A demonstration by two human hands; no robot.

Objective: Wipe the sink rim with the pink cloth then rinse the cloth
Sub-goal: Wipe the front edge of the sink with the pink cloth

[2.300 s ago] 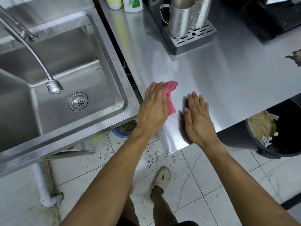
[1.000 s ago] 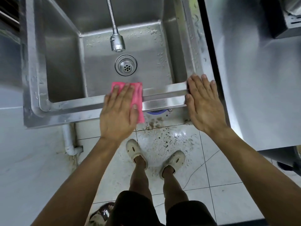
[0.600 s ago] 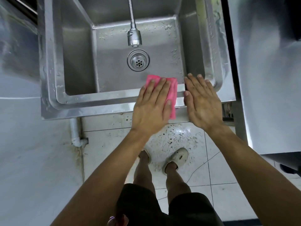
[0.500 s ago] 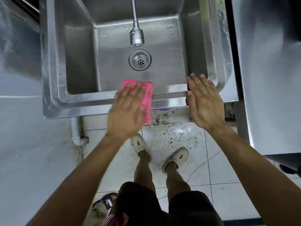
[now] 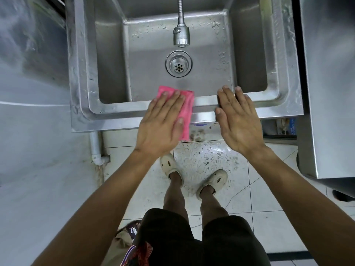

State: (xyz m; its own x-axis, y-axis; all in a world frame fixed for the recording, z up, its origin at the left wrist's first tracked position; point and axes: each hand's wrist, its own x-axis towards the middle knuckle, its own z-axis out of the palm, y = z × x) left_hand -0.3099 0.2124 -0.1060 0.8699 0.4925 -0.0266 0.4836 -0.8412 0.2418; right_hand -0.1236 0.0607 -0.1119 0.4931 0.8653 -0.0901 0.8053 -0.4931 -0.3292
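Note:
The pink cloth (image 5: 186, 110) lies over the front rim (image 5: 115, 114) of the steel sink, its far edge hanging slightly over the basin. My left hand (image 5: 161, 125) presses flat on the cloth with straight fingers. My right hand (image 5: 238, 120) rests flat on the same front rim to the right of the cloth, fingers straight, fingertips at the basin's edge. The two hands are apart, with a stretch of bare rim between them.
A flexible tap head (image 5: 181, 36) hangs over the drain (image 5: 178, 63) in the wet basin. A steel counter (image 5: 330, 83) stands close on the right. Below are a white drain pipe (image 5: 96, 148), wet tiled floor (image 5: 203, 158) and my feet in sandals.
My left hand has slid the cloth back to the right along the front rim, after sweeping left from beside my right hand. My right hand stays on the rim.

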